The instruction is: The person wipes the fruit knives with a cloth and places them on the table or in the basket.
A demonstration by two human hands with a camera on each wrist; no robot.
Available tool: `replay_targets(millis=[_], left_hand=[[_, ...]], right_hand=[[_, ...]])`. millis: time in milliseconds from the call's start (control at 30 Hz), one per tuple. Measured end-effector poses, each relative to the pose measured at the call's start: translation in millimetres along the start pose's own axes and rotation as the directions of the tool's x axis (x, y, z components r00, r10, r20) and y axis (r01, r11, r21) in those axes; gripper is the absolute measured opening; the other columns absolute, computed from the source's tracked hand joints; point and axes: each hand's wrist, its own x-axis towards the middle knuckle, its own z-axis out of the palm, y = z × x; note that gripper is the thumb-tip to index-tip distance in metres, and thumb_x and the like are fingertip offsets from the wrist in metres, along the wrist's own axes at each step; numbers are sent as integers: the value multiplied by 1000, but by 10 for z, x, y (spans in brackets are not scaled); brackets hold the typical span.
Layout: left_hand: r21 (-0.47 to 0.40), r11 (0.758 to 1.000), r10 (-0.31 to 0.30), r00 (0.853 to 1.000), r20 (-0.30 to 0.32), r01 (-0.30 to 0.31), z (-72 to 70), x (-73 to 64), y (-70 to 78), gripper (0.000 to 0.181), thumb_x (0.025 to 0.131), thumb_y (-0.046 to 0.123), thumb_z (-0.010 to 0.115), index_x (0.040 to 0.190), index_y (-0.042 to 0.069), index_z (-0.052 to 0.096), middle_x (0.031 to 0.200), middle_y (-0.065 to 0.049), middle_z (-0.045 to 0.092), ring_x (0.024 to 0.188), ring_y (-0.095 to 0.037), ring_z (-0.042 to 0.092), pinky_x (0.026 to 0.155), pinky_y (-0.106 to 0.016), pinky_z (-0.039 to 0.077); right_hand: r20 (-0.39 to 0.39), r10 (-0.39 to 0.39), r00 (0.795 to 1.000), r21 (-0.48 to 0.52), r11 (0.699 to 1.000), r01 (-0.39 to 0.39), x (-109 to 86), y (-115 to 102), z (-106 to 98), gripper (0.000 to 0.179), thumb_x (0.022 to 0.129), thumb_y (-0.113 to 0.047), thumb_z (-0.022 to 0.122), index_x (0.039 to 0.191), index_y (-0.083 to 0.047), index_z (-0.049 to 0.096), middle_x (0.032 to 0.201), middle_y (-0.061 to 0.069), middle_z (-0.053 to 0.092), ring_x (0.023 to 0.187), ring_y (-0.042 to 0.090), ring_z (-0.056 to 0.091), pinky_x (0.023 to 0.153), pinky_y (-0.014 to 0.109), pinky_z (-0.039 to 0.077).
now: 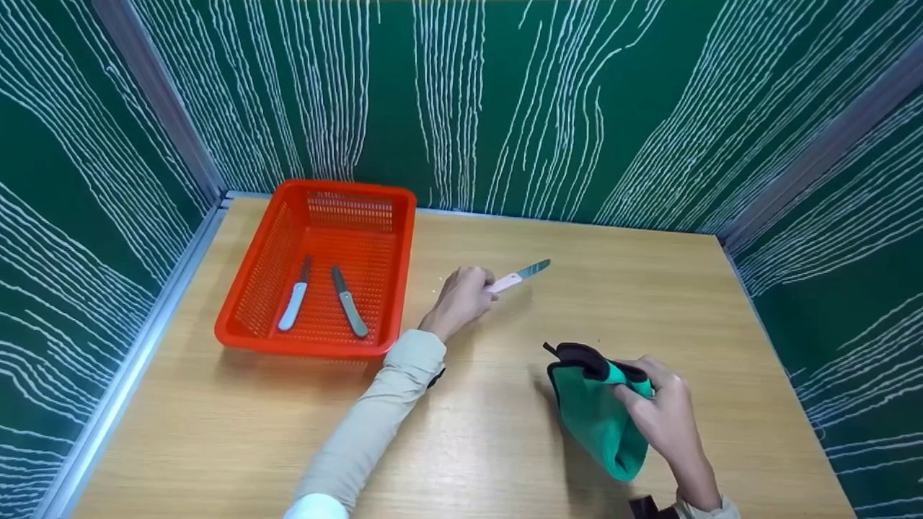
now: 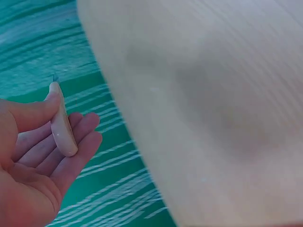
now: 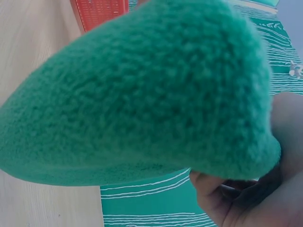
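Note:
My left hand (image 1: 461, 300) pinches a knife (image 1: 507, 282) by its pale pink handle between thumb and fingers. Its blade points away to the right, above the table. In the left wrist view the handle (image 2: 62, 125) lies across the fingers. On the right, my right hand (image 1: 660, 407) grips a green cloth (image 1: 595, 414) with dark edging by its upper edge, and the cloth hangs folded below. That fuzzy cloth (image 3: 142, 99) fills much of the right wrist view and hides part of the hand.
A red plastic basket (image 1: 225, 328) stands at the table's back left. Inside lie a knife with a light blue handle (image 1: 292, 306) and one with a grey-green handle (image 1: 351, 312). Green walls with white wavy lines (image 1: 447, 108) enclose the wooden table (image 1: 461, 432) at the back and sides.

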Motion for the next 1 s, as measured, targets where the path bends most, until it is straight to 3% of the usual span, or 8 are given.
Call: replay_targets(millis=[200, 400, 733, 867, 1000], left_hand=[[-73, 994, 85, 996, 5, -84, -168, -221, 133, 28, 87, 10, 68, 115, 5, 67, 88, -3, 62, 67, -17, 56, 52, -20, 45], [-84, 981, 175, 984, -23, -177, -293, -538, 184, 30, 87, 9, 68, 116, 3, 67, 87, -5, 66, 62, -15, 56, 50, -19, 46], [-2, 932, 360, 927, -107, -363, -370, -1115, 154, 21, 85, 8, 71, 105, 2, 70, 86, -6, 70, 60, -8, 53, 47, -13, 43], [39, 906, 423, 895, -142, -422, -394, -1272, 162, 21, 82, 5, 73, 102, 0, 71, 86, -8, 71, 61, -8, 54, 51, -13, 45], [59, 895, 445, 884, -140, -441, -396, -1378, 159, 21, 81, 4, 73, 102, 0, 71, 86, -7, 71, 62, -9, 55, 53, -13, 46]], right_hand=[[-19, 44, 999, 13, 999, -44, 4, 26, -14, 19, 78, 4, 66, 90, -7, 74, 80, 4, 64, 68, 14, 56, 60, 23, 45], [-55, 80, 995, 16, 997, -79, 20, 31, -28, 19, 79, 4, 65, 94, -3, 73, 85, 6, 67, 73, 12, 57, 63, 19, 44], [-147, 201, 969, 113, 976, -185, 57, 24, -60, 13, 84, -5, 68, 94, 2, 72, 88, 11, 68, 70, 8, 57, 61, 14, 45], [-201, 247, 948, 172, 962, -214, 78, 26, -72, 12, 84, -6, 69, 91, 3, 71, 81, 4, 68, 68, 9, 59, 59, 16, 47], [-240, 274, 931, 216, 950, -224, 97, 11, -83, 14, 86, -10, 68, 89, 4, 69, 74, -1, 64, 65, 12, 58, 57, 18, 47]])
